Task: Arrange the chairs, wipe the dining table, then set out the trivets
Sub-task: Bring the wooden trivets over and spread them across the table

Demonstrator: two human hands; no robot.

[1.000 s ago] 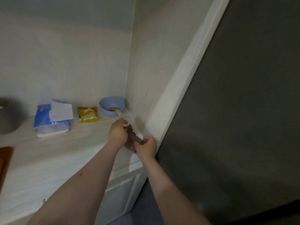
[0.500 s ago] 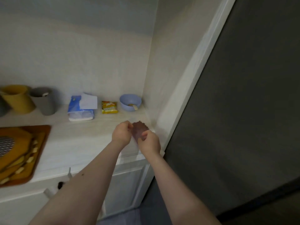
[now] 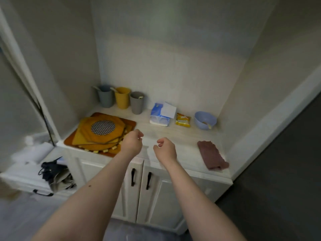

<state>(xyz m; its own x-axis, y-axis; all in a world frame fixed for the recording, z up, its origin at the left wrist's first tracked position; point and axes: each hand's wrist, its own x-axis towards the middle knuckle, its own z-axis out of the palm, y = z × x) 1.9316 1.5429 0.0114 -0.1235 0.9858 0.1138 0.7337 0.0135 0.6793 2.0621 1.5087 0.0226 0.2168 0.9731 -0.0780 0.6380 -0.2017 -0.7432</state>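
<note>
A stack of orange-brown trivets [image 3: 97, 134], the top one with a round metal mesh centre, lies at the left end of the white cabinet counter [image 3: 180, 136]. A folded maroon cloth [image 3: 212, 157] lies flat at the counter's right end near the front edge. My left hand [image 3: 132, 143] hovers over the counter just right of the trivet stack, fingers loosely curled and empty. My right hand [image 3: 165, 150] hangs beside it, also empty, well left of the cloth.
Three cups [image 3: 121, 100] stand at the back left, then a blue tissue pack [image 3: 160, 115], a yellow snack packet [image 3: 182, 120] and a blue bowl [image 3: 205, 120]. Cabinet doors with black handles [image 3: 140, 178] are below. A dark bag [image 3: 55, 173] sits lower left. Walls close both sides.
Both hands held the maroon cloth at the counter's right end; now the cloth lies folded there and both hands have let go and moved left. The view has swung left and back.
</note>
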